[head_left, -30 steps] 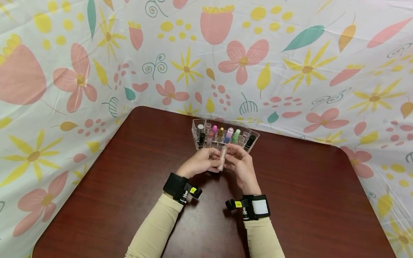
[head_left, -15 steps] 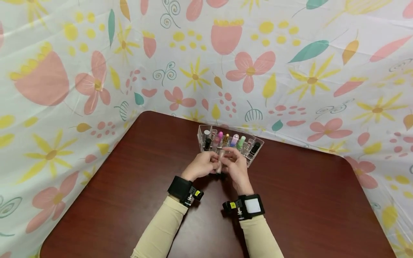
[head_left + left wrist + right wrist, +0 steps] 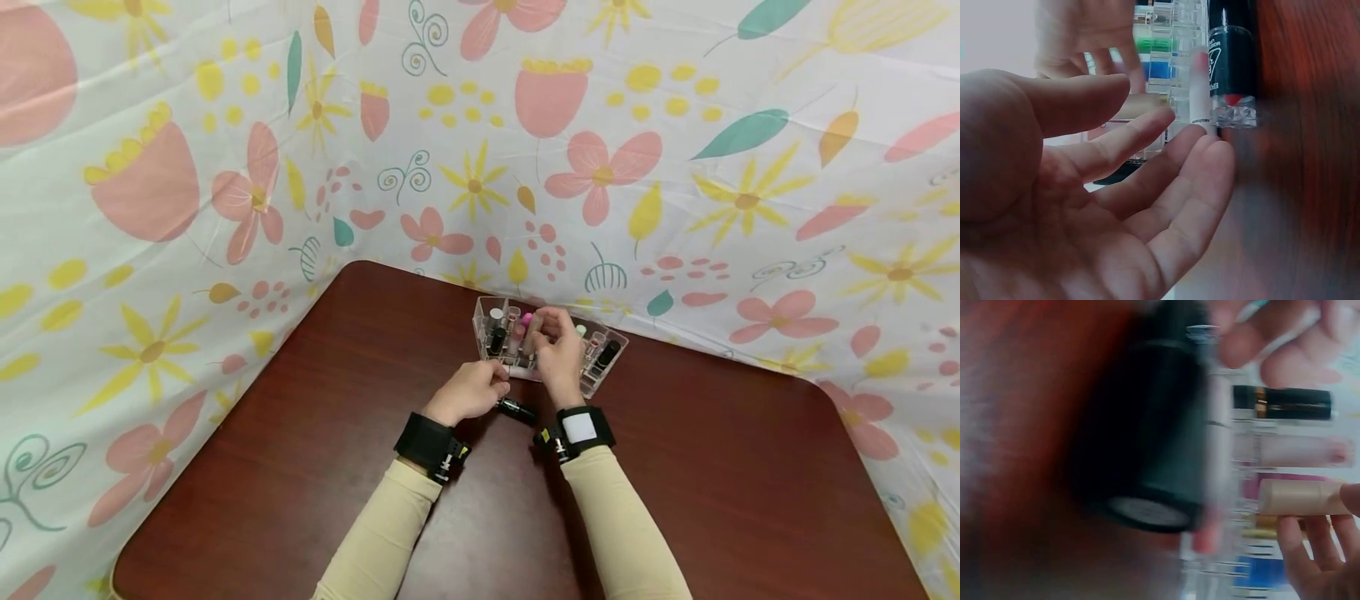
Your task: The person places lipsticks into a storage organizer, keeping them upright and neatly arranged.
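My right hand pinches a beige lipstick tube between fingers and thumb, over the middle of a clear tiered lipstick organizer. Beside the organizer's front left corner is my left hand, its fingers loosely bent with nothing gripped. In the left wrist view its fingertips come close to a slim white tube with a pink end along the organizer's front; whether they touch cannot be told. A black lip-product tube lies on the table between the hands, in front of the organizer.
Several lipsticks stand in the organizer, among them a black one at the right and a silver-topped one at the left. The dark wooden table backs onto a flower-printed cloth.
The beige tube, earlier between both hands in front of the organizer, has moved up and over it in my right hand. My left hand has let go, and the black tube on the table now shows.
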The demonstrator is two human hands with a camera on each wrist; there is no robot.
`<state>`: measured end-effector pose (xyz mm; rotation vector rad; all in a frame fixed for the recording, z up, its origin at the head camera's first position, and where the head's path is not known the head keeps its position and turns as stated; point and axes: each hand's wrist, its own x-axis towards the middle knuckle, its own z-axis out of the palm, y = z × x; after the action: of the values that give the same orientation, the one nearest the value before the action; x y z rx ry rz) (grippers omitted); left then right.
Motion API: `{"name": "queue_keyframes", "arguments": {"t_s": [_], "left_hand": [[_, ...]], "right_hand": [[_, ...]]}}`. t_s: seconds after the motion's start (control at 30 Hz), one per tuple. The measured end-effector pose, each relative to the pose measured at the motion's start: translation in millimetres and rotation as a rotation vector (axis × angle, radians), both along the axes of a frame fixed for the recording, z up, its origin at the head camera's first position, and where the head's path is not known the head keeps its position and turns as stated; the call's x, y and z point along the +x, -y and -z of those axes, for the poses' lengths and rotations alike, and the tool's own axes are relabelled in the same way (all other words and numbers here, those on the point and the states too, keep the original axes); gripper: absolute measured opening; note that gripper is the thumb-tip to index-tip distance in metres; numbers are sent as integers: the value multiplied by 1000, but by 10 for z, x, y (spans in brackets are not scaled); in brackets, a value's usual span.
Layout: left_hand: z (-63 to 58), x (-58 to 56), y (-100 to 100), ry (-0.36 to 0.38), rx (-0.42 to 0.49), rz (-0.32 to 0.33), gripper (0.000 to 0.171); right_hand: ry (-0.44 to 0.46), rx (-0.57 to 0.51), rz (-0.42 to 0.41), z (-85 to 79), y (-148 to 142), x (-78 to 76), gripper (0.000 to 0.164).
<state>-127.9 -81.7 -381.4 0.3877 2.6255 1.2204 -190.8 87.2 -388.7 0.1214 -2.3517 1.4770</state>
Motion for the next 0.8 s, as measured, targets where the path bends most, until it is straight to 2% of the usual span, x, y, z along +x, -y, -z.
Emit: {"name": "queue_keyframes", "arguments": {"t_s": [0.2,0.57,0.8], "left_hand": [[-16,10,-25,-19,-30,2,17],[24,-11,-26,-19,-74,19,15],[15,0,-27,-5,-55,25,19]], "right_hand": [[-34,30,17,145,2,17,35],[-14,82,25,165,8,17,32],[-20,114,17,172,-10,42,27]]}}
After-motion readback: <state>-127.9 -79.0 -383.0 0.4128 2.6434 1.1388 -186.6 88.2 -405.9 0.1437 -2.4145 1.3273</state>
